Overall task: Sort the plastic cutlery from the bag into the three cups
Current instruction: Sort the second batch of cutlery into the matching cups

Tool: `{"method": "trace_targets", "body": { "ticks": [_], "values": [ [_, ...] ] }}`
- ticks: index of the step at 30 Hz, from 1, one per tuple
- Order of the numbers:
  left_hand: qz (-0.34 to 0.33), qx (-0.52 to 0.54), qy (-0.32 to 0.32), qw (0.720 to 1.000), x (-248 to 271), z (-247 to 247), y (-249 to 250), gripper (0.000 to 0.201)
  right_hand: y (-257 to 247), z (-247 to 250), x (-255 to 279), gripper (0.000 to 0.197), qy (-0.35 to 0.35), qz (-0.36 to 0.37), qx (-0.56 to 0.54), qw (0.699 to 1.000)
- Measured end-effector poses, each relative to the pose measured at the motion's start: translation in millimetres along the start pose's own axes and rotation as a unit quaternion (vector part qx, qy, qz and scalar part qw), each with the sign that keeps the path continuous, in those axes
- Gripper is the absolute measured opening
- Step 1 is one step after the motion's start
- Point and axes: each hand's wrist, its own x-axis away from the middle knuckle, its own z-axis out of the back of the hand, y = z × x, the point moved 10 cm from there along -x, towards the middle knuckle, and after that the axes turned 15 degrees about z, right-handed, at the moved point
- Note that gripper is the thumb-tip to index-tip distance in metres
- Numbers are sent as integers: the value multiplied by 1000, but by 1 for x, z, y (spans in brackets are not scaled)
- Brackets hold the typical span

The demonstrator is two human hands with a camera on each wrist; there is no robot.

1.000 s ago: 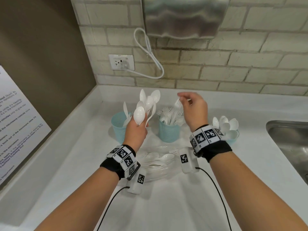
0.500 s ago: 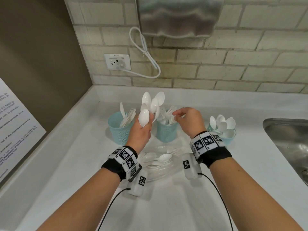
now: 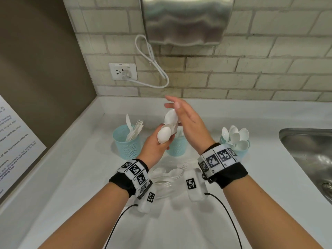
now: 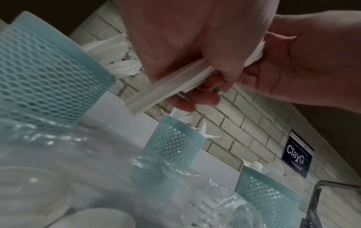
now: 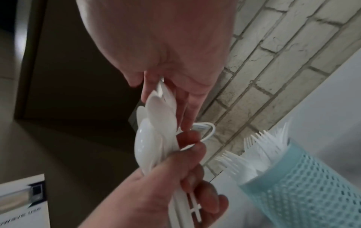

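My left hand (image 3: 159, 142) grips a bundle of white plastic spoons (image 3: 164, 134) by the handles, above and in front of the middle cup (image 3: 177, 148). My right hand (image 3: 181, 114) lies with straight fingers against the spoon bowls (image 5: 150, 138). Three light-blue mesh cups stand in a row. The left cup (image 3: 125, 146) holds knives and forks, the middle one forks (image 5: 304, 185), the right cup (image 3: 240, 153) spoons. The clear bag (image 3: 167, 178) lies under my wrists with spoons inside. In the left wrist view the handles (image 4: 171, 86) stick out below my curled fingers.
A steel sink (image 3: 309, 159) is set into the white counter at the right. On the brick wall behind are a socket (image 3: 124, 71) with a looped white cable and a steel hand dryer (image 3: 185, 20). A printed notice (image 3: 14, 141) hangs at the left.
My right hand has left the middle cup's forks and moved up against the spoon bowls. My left hand has tilted the spoon bundle to the right, toward it.
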Motion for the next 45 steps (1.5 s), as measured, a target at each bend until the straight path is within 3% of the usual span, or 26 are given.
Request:
{"method": "trace_targets", "body": {
  "ticks": [4,7,11,15,18,20,22,24,25,27,29,31,33,36,41,45],
  "values": [
    [2,-13,-11,1000,-1,-11,4,16,10,-9,11,31,-54,-20,46,997],
    [15,16,-8,1000,1,-13,6,7,16,3,23,36,-30,-55,-2,998],
    [27,84,29,996,-7,-12,13,32,26,37,38,45,41,-88,13,995],
    [51,148,-14,988,-7,-47,28,42,30,38,54,46,-73,-133,80,985],
    [77,148,-60,984,-6,-88,38,59,21,51,57,42,-71,-118,74,988],
    [82,120,-94,985,-7,-112,45,73,20,71,57,27,-64,-111,106,986],
    [63,41,-141,987,-7,-135,51,72,24,94,60,17,-64,-122,147,979],
    [37,-13,-182,982,-5,-154,52,43,32,124,65,6,-44,-151,173,972],
    [29,-30,-191,981,-3,-161,52,27,37,139,69,10,-29,-165,180,969],
    [6,-131,-185,974,-4,-171,42,25,48,166,76,21,-1,-194,182,964],
    [-23,-324,-165,931,-10,-184,20,32,57,185,82,28,27,-215,182,959],
    [-45,-438,-135,888,-16,-190,6,34,64,201,85,27,68,-221,181,956],
    [-85,-458,-116,877,-14,-194,9,37,71,212,85,21,108,-216,181,953],
    [-124,-437,-95,886,-11,-195,17,31,84,217,87,24,133,-217,189,948],
    [-134,-388,-85,908,-13,-190,16,26,98,202,87,21,67,-239,215,945],
    [-123,-379,-86,913,-15,-190,14,27,102,192,86,21,-26,-270,286,919]
  ]
}}
